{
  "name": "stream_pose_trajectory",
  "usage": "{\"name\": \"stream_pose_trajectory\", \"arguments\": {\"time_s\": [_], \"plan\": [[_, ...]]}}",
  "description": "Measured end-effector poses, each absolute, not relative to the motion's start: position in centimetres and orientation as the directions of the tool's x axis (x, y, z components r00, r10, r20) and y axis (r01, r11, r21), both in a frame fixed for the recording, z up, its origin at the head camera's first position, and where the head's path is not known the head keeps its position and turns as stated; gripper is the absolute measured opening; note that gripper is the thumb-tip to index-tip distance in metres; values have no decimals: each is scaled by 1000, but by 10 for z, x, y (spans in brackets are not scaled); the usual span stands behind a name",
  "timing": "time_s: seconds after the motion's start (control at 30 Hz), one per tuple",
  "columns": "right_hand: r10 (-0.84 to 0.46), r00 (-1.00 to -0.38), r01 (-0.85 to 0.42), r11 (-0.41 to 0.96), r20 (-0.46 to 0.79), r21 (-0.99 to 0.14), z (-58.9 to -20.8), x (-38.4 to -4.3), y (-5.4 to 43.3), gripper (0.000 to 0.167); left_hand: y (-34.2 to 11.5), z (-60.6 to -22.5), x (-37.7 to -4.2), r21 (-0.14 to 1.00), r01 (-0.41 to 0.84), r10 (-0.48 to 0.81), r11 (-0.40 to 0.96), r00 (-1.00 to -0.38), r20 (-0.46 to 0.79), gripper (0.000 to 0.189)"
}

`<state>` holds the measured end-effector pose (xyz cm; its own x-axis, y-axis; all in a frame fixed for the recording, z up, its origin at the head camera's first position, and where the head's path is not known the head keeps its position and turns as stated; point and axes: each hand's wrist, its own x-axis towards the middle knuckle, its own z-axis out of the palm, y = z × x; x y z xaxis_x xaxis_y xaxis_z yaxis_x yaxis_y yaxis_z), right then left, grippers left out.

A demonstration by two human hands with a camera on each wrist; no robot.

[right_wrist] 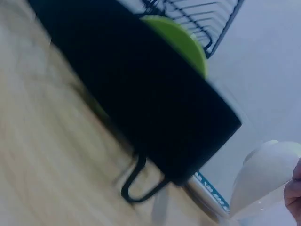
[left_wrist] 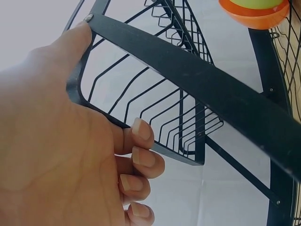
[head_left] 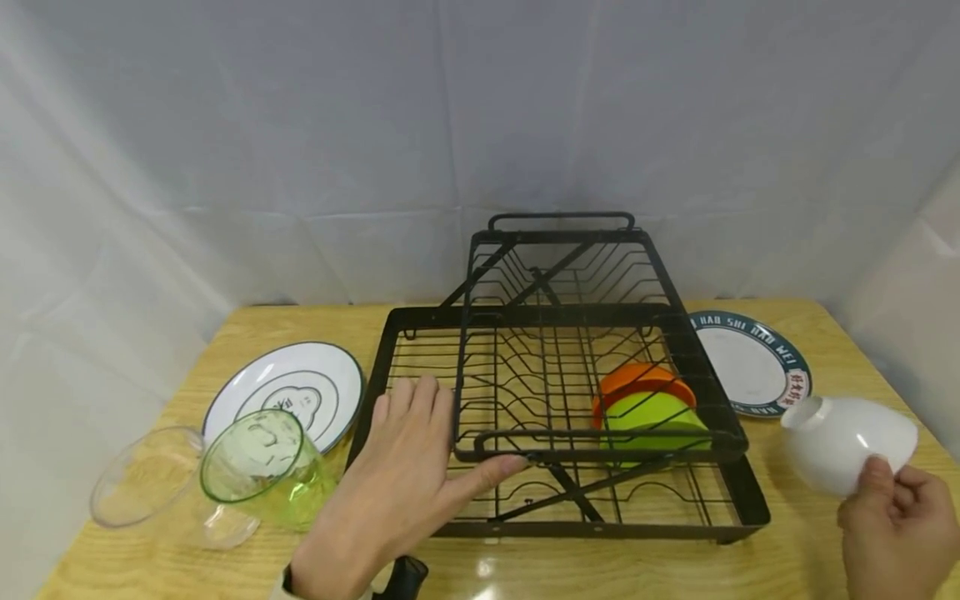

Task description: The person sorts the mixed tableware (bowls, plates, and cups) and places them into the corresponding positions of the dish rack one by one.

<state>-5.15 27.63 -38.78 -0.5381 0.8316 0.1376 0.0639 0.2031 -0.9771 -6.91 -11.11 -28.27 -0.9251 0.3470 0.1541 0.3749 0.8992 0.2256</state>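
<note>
A black two-tier wire dish rack [head_left: 615,456] stands in the middle of the table. My left hand [head_left: 408,475] grips its upper tier at the front left corner; in the left wrist view the thumb lies on the frame and the fingers curl at the side rail. At the far right, my right hand [head_left: 900,525] pinches the edge of a white bowl [head_left: 840,442], which is tipped on its side with its foot toward the rack. An orange bowl [head_left: 637,379] and a green bowl [head_left: 652,417] lean together in the lower tier, at the right.
Left of the rack lies a white plate [head_left: 330,375] with a dark rim. In front of it are a tilted green glass [head_left: 300,492] and a clear glass [head_left: 142,475]. A green-rimmed plate [head_left: 750,367] lies right of the rack, and a pale curtain [head_left: 360,125] hangs behind.
</note>
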Motion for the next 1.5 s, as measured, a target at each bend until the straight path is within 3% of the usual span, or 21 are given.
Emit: {"name": "stream_pose_trajectory", "arguments": {"time_s": [0.1,0.2,0.3,0.4,0.5,0.7,0.9,1.17,1.5], "plan": [[830,-557,-118,-73,5,-990,-391,-52,280,16,-112,-283,-68,240,374,348,896,-926,146,70],[786,-609,-259,-330,-112,-908,-396,-53,286,15,-112,-283,-69,247,379,352,892,-924,147,68],[632,-768,-325,-529,-109,-784,-402,-49,295,16,-112,-283,-69,246,386,358,889,-921,152,68],[390,-920,-263,-698,-46,-666,-407,-43,302,21,-112,-283,-70,247,386,358,889,-922,150,69],[200,-979,-195,-823,48,-534,-409,-41,307,21,-111,-284,-70,249,386,358,888,-922,150,71],[85,-989,-105,-978,118,-181,-407,-41,310,23,-111,-286,-71,246,390,360,888,-920,157,71],[22,-997,-24,-1000,70,-20,-403,-38,307,21,-109,-287,-72,265,395,364,880,-918,159,68],[-115,-988,116,-993,106,3,-395,-27,288,32,-112,-285,-71,267,379,354,886,-925,136,72],[-246,-967,248,-968,59,29,-378,-12,268,34,-112,-285,-71,280,392,364,876,-919,150,66]]}}
